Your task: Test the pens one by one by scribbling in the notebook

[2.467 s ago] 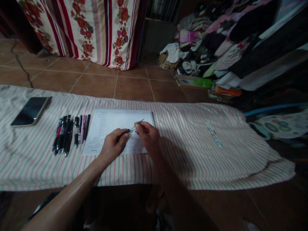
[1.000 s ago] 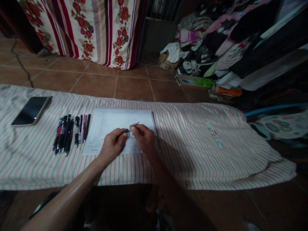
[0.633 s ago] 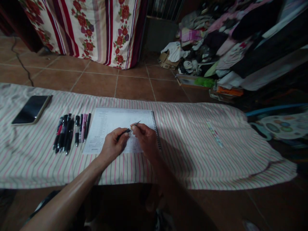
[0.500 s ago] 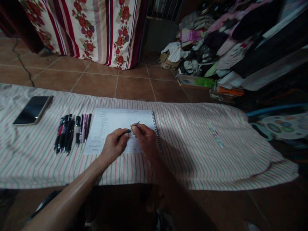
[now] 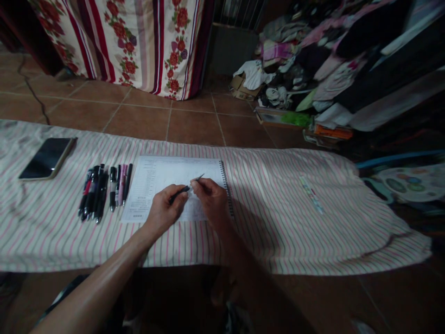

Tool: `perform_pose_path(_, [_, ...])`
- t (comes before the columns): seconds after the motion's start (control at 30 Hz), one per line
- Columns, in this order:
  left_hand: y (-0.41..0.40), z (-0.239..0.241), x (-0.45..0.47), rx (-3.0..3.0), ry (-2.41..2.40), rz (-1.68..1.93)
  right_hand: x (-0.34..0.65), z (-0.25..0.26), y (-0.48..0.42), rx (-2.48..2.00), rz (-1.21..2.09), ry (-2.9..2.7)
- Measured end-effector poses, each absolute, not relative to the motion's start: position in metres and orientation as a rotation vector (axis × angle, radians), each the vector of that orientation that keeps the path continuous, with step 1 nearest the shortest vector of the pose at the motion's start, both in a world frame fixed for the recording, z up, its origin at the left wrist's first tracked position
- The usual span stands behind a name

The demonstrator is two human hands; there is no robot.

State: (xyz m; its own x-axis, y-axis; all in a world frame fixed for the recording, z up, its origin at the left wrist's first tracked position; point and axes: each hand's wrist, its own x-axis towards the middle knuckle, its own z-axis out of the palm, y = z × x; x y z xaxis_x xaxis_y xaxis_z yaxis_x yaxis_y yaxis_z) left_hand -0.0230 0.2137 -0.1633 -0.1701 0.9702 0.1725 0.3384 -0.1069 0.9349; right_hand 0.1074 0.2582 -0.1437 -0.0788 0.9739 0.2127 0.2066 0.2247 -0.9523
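Over a spiral notebook (image 5: 174, 169) with printed pages, my two hands are close together. My left hand (image 5: 167, 204) is closed around a black pen barrel (image 5: 179, 193), its end pointing toward the right hand. Between the fingertips of my right hand (image 5: 212, 197) is a thin pen part (image 5: 199, 177) with a dark pointed tip sticking out up and to the right. A small gap lies between the two pieces. Left of the notebook, several pens (image 5: 93, 192) lie side by side, mostly black, with a pink pen (image 5: 122, 184) among them.
A phone (image 5: 47, 158) lies at the left on the striped cloth (image 5: 264, 185). A colourful, slim item (image 5: 312, 195) rests on the right side. Beyond are the tiled floor (image 5: 139, 116), a floral curtain (image 5: 146, 41) and a heap of clothes (image 5: 295, 60).
Both hands hold nearly the same pose and place. The right fingertips have shifted very slightly to the right, with the thin pen part still in them.
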Motion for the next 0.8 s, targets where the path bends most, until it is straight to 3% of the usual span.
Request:
perform_pose_path(0.67, [0.215, -0.164, -0.023, 1.28, 1.546, 1.317, 0.122, -0.141, 0.265, -1.183, 1.061, -1.547])
perform_pose_path(0.8, [0.217, -0.164, -0.024, 1.278, 1.577, 1.315, 0.138, -0.14, 0.272, -1.259, 0.86, -1.603])
